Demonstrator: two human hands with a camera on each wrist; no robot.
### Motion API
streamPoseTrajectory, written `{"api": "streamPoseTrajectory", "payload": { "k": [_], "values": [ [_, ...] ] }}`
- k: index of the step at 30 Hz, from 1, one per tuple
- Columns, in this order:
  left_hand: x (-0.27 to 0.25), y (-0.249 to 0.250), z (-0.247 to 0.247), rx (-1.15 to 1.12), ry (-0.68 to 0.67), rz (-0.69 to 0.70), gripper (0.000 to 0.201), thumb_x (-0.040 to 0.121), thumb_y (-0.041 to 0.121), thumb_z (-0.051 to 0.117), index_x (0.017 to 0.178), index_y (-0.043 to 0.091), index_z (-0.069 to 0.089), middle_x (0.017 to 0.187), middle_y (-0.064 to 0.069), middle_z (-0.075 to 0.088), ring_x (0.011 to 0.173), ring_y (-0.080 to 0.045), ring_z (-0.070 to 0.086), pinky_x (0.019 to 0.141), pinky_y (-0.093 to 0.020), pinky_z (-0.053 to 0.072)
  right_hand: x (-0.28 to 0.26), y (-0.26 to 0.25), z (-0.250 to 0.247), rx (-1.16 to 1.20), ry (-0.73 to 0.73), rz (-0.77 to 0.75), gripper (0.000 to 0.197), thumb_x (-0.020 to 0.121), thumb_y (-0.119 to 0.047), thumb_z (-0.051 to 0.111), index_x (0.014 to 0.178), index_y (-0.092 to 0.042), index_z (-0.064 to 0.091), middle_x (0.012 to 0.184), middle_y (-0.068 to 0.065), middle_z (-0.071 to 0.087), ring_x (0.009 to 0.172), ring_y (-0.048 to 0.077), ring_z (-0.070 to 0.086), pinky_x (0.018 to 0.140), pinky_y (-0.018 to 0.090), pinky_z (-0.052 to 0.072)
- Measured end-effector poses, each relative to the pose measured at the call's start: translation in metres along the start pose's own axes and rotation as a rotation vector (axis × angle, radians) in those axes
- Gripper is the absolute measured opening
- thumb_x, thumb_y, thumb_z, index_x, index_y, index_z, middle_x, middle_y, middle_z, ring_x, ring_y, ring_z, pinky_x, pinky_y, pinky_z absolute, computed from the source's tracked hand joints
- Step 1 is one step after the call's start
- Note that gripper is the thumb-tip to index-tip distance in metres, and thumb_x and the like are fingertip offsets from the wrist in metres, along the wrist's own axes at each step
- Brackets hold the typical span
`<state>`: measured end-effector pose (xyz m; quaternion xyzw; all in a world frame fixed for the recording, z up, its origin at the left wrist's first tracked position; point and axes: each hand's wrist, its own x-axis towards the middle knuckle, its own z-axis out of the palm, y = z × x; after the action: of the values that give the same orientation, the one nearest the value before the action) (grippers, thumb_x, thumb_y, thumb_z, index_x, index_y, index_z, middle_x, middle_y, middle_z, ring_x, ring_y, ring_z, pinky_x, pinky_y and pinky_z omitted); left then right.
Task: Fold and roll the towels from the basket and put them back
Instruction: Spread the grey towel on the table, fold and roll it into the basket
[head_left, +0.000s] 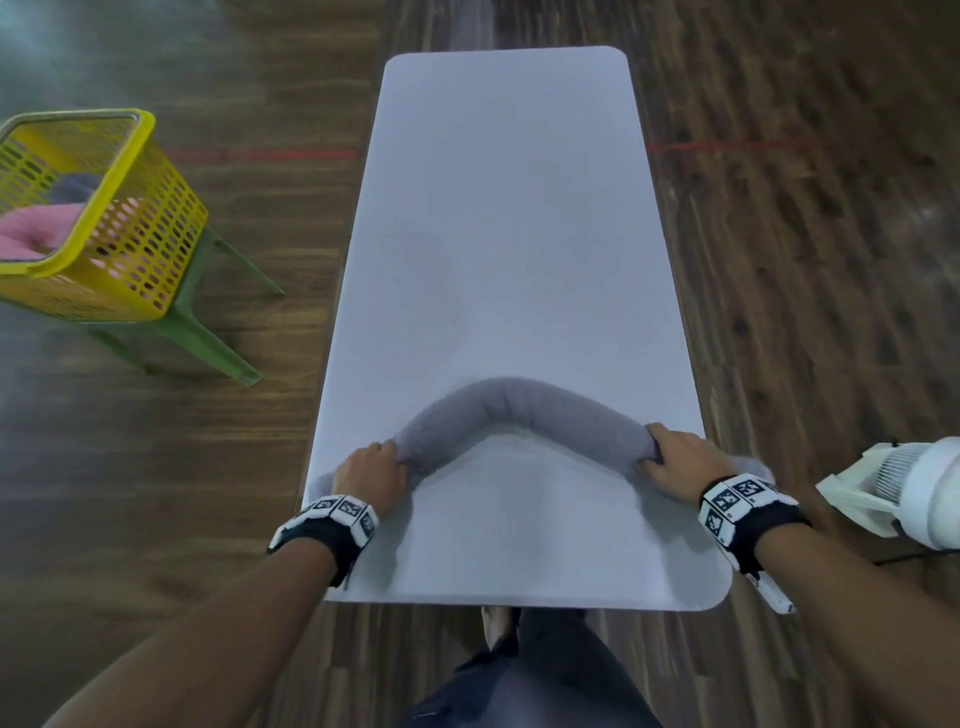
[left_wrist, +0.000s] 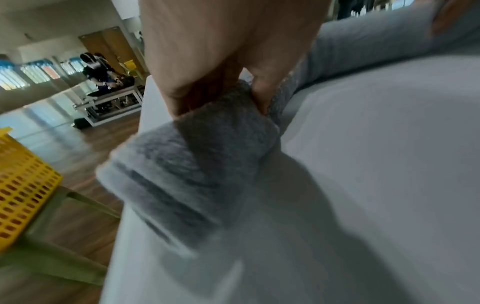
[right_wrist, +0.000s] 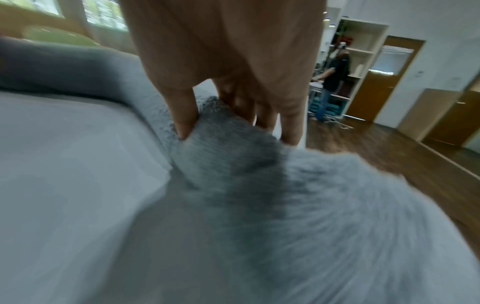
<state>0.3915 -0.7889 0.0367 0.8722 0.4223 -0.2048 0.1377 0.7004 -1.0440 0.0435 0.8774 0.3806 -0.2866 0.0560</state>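
A dark wood-plank floor (head_left: 779, 260) lies all round. Under both hands stretches a long white rectangular table (head_left: 498, 234), its far end well beyond them. Out past the left hand, well apart from the table, a yellow perforated plastic basket (head_left: 130, 234) sits on a green plastic stool (head_left: 208, 338); a pink rolled towel (head_left: 36, 231) shows inside it, with something darker behind that is too blurred to name. Just outside the right hand stands a white electric fan (head_left: 914, 488). Between the hands, on the table's near part, a grey terry towel rolled into a long tube (head_left: 514, 410) bows away from the person. The left hand (head_left: 371, 467) curls round the roll's left end, fingers (left_wrist: 187, 90) and thumb pinching it. The right hand (head_left: 678, 457) grips the right end likewise, fingertips (right_wrist: 184, 123) pressed into the pile.
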Motion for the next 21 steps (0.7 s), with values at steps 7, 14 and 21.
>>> {"api": "streamPoseTrajectory", "payload": {
  "k": [7,14,21],
  "values": [
    [-0.043,0.106,0.028,-0.324,-0.236,-0.029,0.054,0.093,0.050,0.046,0.114,0.001,0.058,0.119,-0.023,0.059,0.110,-0.039,0.055,0.086,-0.037,0.042,-0.032,-0.091,0.035,0.352,-0.137,0.043,0.043,0.089,-0.040,0.053,0.119,-0.012,0.042,0.117,0.024,0.058,0.106,0.042,0.055,0.079,0.038,0.041],
    [-0.057,0.125,0.028,-0.501,-0.269,-0.128,0.052,0.091,0.045,0.052,0.114,-0.002,0.057,0.118,-0.024,0.059,0.108,-0.039,0.056,0.083,-0.034,0.043,-0.038,-0.116,0.053,0.626,-0.020,0.142,0.053,0.091,-0.042,0.053,0.132,-0.010,0.039,0.128,0.020,0.051,0.110,0.041,0.054,0.091,0.043,0.044],
    [-0.076,0.127,0.032,-0.665,-0.471,0.081,0.039,0.087,0.028,0.055,0.110,-0.003,0.063,0.107,-0.024,0.066,0.088,-0.031,0.063,0.082,-0.040,0.053,-0.031,-0.157,0.048,0.328,-0.104,0.108,0.144,0.049,-0.083,0.070,0.150,-0.027,-0.017,0.155,0.010,0.020,0.140,0.033,0.028,0.108,0.062,0.026]
  ]
}}
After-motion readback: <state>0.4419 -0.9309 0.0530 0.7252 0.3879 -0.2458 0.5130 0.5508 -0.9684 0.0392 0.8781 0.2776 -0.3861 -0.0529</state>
